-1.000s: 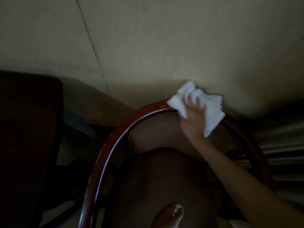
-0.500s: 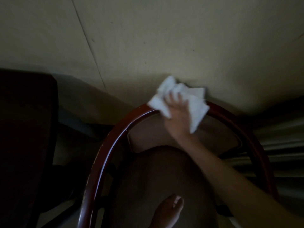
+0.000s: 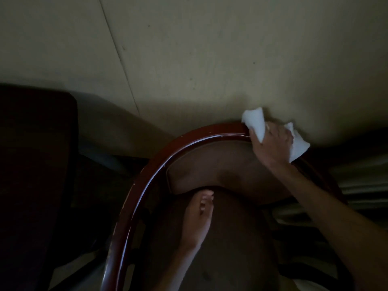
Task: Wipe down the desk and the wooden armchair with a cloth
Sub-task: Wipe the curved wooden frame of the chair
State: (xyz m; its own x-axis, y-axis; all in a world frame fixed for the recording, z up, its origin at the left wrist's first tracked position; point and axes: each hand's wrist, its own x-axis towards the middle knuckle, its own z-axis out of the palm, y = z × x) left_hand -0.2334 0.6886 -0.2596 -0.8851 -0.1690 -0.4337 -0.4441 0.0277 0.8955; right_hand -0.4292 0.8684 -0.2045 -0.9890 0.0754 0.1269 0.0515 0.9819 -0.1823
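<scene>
The wooden armchair (image 3: 147,177) has a glossy reddish curved top rail that arcs from bottom left up to the right. My right hand (image 3: 270,145) presses a crumpled white cloth (image 3: 255,122) onto the top of that rail at its far right part, fingers closed over the cloth. My left hand (image 3: 198,219) rests flat on the brown padded seat, near the foot of the padded backrest (image 3: 210,171), fingers loosely apart and holding nothing. The dark desk (image 3: 35,164) fills the left side.
A pale wall (image 3: 210,49) stands right behind the chair's back. At the right edge hang dim pleated curtains (image 3: 361,181). Dark floor and desk legs lie between the desk and the chair.
My right hand slid the cloth left along the top rail, then back to the right. My left hand moved up the seat toward the backrest. The view drew closer.
</scene>
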